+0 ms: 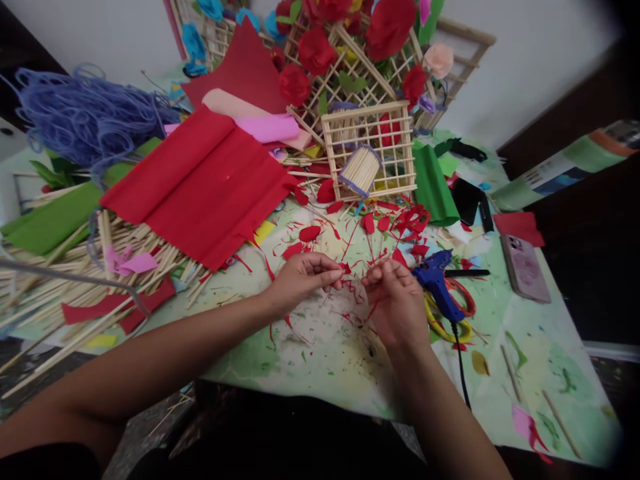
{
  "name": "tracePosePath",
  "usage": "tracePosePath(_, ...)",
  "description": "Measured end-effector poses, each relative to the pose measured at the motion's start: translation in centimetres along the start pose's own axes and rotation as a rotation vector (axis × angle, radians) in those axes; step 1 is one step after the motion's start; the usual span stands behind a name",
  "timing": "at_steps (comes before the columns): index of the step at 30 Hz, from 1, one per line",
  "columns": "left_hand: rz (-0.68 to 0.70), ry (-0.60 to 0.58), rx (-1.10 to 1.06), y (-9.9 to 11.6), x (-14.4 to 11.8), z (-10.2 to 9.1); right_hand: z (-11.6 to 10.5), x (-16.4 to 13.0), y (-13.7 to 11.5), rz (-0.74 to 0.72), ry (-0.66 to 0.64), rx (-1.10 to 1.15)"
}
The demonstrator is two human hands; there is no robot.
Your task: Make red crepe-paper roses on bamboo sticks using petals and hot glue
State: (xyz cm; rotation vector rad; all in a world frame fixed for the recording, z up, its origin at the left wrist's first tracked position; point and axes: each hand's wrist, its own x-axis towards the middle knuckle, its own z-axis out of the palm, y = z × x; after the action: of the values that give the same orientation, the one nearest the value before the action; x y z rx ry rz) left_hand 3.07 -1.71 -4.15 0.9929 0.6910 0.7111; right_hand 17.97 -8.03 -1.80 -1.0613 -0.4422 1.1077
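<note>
Over the near middle of the table my left hand [310,280] pinches a small red paper piece [345,268] between thumb and fingertips. Facing it, my right hand [395,300] has its fingers curled together, and a thin red strip shows beside them. Whether that hand grips the strip is unclear. Cut red petal-like pieces [310,233] and fine red shreds lie around and beyond both hands. Just right of my right hand rests a blue glue gun [440,283] with a black cord, by a yellow loop [450,330] and a red one.
Red crepe paper [200,187] covers part of a pile of thin sticks [150,250] at left, below blue yarn [95,120]. A stick lattice [373,150] with red paper flowers [317,51] stands behind. A phone [525,267] and green crepe paper [434,187] lie at right.
</note>
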Motion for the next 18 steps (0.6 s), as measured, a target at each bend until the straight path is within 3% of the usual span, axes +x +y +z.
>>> tracePosePath(5,-0.084,-0.180,-0.130,-0.1,-0.4,0.6,1.4,-0.1,-1.2,-0.090,0.052,0.359)
tracePosePath(11,-0.237,-0.382,-0.104,-0.4,-0.9,1.3,2.6,0.2,-1.5,-0.241,0.070,0.390)
tracePosePath(13,-0.289,-0.373,-0.128,-0.5,-1.0,1.3,2.1,0.7,-1.9,-0.275,0.082,0.395)
tracePosePath(18,-0.303,-0.200,-0.222,0.0,-0.7,0.7,-1.0,2.2,-3.9,-0.382,0.182,0.429)
